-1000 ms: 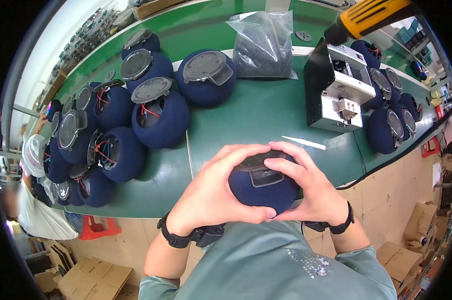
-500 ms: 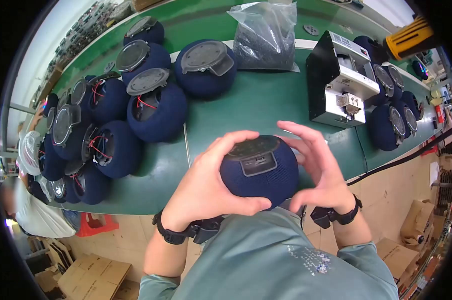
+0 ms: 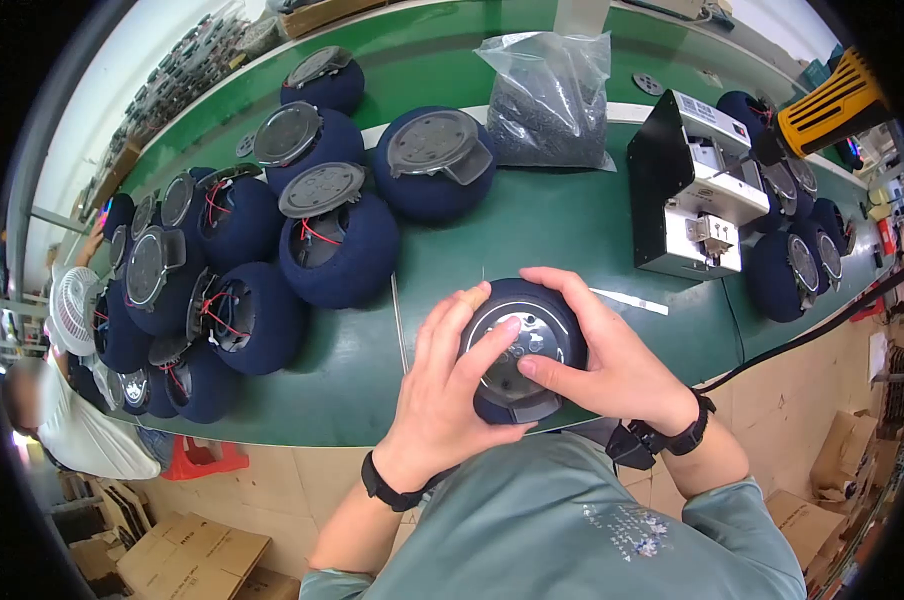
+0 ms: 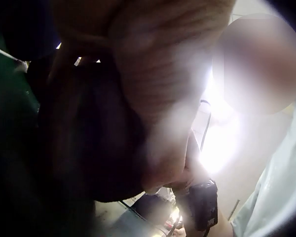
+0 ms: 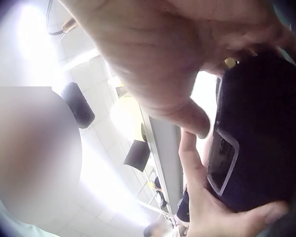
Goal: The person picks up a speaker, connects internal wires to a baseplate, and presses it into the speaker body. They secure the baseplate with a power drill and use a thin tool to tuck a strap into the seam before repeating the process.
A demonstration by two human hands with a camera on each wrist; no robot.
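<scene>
A round navy fabric-covered speaker (image 3: 517, 294) is held between both hands near the table's front edge, its glossy plastic cap (image 3: 549, 336) facing up in the head view. My left hand (image 3: 440, 375) grips the left side, index finger on the cap and thumb at the near side. From the right, my right hand (image 3: 617, 368) holds it with fingers round the far side and thumb on the cap. A framed recess (image 5: 223, 162) shows in the speaker's side in the right wrist view. The left wrist view is very dark around the speaker (image 4: 106, 148).
Several navy speakers (image 3: 347, 255) crowd the left, some with lids lifted and red wires showing. A bag of dark bits (image 3: 550, 115), a black-and-silver machine (image 3: 707, 205) and a hanging yellow power tool (image 3: 834, 108) stand beyond. A white strip (image 3: 632, 301) lies behind my right hand.
My right hand first let go of the speaker while the left held it, then took hold again. The speaker has tilted so its cap faces the head camera, with my left index finger on it.
</scene>
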